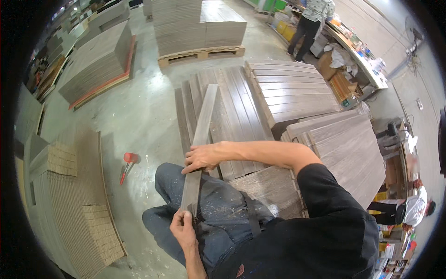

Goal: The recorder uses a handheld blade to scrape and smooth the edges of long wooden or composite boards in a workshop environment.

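Observation:
A long, narrow grey wooden plank (205, 120) slants across my thighs, its far end reaching out over other planks. My left hand (184, 229) pinches the near end, with the thumb on top. Farther up, my right hand (204, 156) lies across the plank with its fingers curled over the left edge. The underside of the plank and the fingertips beneath it are hidden. Just beyond my knees, several similar planks (234, 102) lie side by side in a low pile.
Stacked boards (297, 88) and another board stack (339, 144) stand at the right. A red tool (131, 157) lies on the floor at the left, near a tall stack (83, 172). Pallet stacks (181, 32) stand ahead. Two people are near cluttered benches (357, 56) at the right.

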### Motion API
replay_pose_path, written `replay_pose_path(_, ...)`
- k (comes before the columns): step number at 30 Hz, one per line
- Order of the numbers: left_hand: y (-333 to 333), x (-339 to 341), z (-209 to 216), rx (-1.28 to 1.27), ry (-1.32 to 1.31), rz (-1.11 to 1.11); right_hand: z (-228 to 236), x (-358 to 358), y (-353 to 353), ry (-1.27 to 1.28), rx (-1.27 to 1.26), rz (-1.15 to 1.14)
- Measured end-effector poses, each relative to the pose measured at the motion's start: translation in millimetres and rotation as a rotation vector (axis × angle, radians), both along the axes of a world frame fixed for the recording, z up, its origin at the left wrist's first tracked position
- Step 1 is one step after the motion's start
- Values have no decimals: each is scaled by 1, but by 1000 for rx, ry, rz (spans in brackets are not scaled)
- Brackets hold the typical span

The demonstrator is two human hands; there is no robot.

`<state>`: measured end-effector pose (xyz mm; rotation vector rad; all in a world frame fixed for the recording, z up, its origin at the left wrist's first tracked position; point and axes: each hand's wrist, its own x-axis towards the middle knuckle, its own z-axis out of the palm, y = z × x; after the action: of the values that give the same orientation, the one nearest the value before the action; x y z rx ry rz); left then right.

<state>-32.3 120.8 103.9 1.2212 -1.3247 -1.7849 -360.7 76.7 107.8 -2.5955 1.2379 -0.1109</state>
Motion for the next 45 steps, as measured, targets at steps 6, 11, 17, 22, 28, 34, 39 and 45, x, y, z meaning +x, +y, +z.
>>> replay_pose_path(6, -17, -2, 25, -67, 26, 20, 35, -2, 3, 223, -73, 63)
replay_pose_path(11, -34, -13, 40, -18, 65, 73, 97, -30, 44, 304, -207, -158)
replay_pose_path(17, -46, -19, 28, -2, 83, 18, 148, -119, 139, 400, -51, -548)
replay_pose_path(22, -55, -18, 28, 39, 31, -24, 155, -170, 224, 327, 21, -889)
replay_pose_path(28, -68, -28, 23, 25, 35, -63, 139, -208, 291, 286, 31, -1089)
replay_pose_path(34, -72, -33, 26, -8, 42, -72, 132, -231, 301, 255, 182, -1185)
replay_pose_path(39, -71, -31, 22, -16, 8, -45, 115, -273, 327, 417, 529, -1275)
replay_pose_path(45, -71, -33, 16, 42, 9, -40, 97, -316, 362, 627, 588, -1225)
